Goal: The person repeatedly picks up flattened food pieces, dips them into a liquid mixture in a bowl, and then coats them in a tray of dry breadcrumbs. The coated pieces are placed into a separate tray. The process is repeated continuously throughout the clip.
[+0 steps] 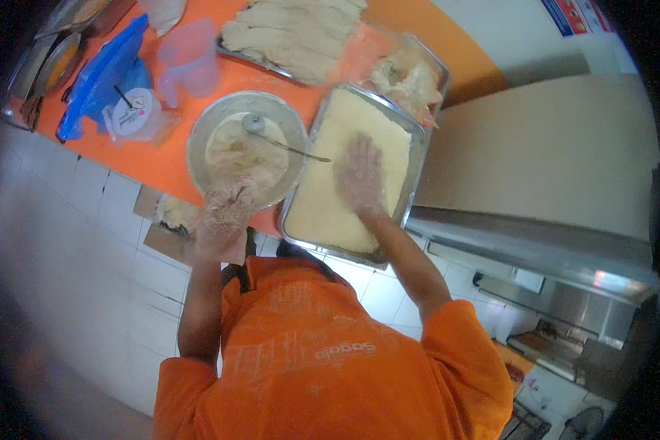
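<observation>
My left hand [228, 209], coated in wet batter or flour, is over the near rim of a round metal bowl [196, 148]; whether it holds anything is unclear. Pale liquid batter [247, 157] fills the lower part of the bowl, and a ladle [254, 124] rests there with its thin handle reaching over the right rim. To the right, my right hand [363, 173] lies palm down, fingers extended, on pale yellow crumbs [319, 192] spread across a rectangular metal tray [415, 181]. The hand is blurred and grips nothing visible.
A tray of flattened, coated pieces [297, 36] stands at the orange table's far side. Right of it is another metal tray [440, 69] with plastic and pale food. Translucent jugs [190, 55], a lidded plastic cup [137, 113] and a blue plastic bag [102, 74] stand left.
</observation>
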`<move>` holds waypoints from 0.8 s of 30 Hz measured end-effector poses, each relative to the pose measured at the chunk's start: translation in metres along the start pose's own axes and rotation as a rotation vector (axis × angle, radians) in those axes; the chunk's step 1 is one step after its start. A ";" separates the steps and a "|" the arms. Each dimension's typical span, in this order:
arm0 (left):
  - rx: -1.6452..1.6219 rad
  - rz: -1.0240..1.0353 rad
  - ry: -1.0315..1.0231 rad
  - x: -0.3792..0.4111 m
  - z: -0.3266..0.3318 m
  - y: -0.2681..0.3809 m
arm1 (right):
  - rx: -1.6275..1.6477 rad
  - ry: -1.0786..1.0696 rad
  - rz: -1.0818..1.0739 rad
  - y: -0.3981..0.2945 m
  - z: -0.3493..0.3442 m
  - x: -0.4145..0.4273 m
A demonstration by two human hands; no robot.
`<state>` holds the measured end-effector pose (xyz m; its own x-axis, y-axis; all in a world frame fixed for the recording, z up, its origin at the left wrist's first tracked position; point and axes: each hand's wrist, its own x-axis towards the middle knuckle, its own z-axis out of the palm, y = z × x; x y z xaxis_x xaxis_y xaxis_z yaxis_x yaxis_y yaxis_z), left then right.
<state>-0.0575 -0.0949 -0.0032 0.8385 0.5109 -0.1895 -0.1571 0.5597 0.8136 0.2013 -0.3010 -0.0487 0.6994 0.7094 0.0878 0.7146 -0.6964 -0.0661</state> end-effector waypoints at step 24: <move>1.683 1.027 -0.131 0.013 -0.019 0.025 | 0.214 -0.348 0.196 -0.009 -0.218 0.011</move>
<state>-0.0607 -0.0623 0.0042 0.8089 0.0957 0.5802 -0.0224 -0.9809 0.1931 0.1994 -0.3104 0.1694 0.7592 0.5858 -0.2834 0.5293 -0.8093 -0.2550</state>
